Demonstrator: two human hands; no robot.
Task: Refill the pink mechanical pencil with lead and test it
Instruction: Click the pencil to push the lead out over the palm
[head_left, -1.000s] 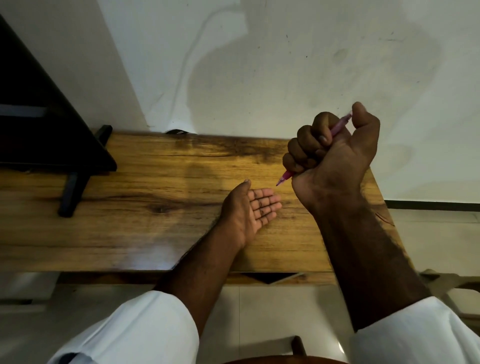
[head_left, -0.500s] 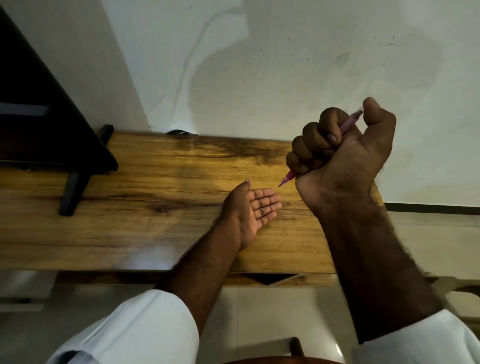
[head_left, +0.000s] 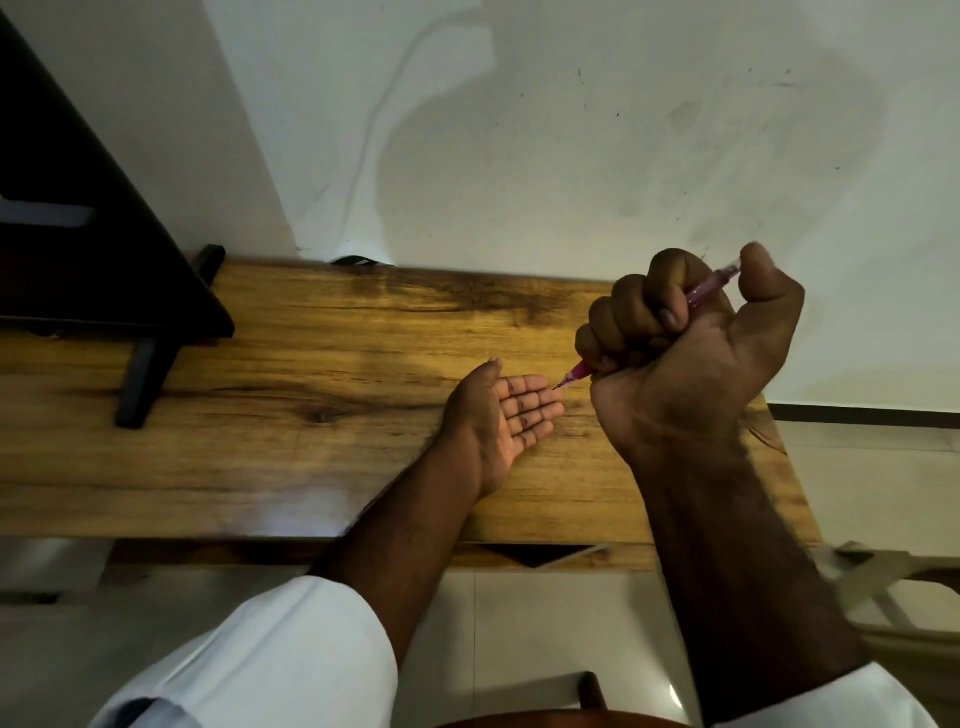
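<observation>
Our right hand (head_left: 691, 358) is closed in a fist around the pink mechanical pencil (head_left: 707, 289), thumb set on the push-button end, tip pointing down and to the left. Our left hand (head_left: 511, 421) lies open and empty, palm up, on the wooden table (head_left: 322, 374), its fingertips just beside the pencil's tip, though we cannot tell whether they touch.

We judge this to be the test. To do it well, we should keep the fist steady, click with the thumb in short single presses, and hold the tip over the cupped palm so any lead that slides out lands there rather than on the floor. Whether lead shows at the tip is too small to tell.

Counting: one table, one dark stand (head_left: 104, 249) at its left end, two hands, one pencil.
</observation>
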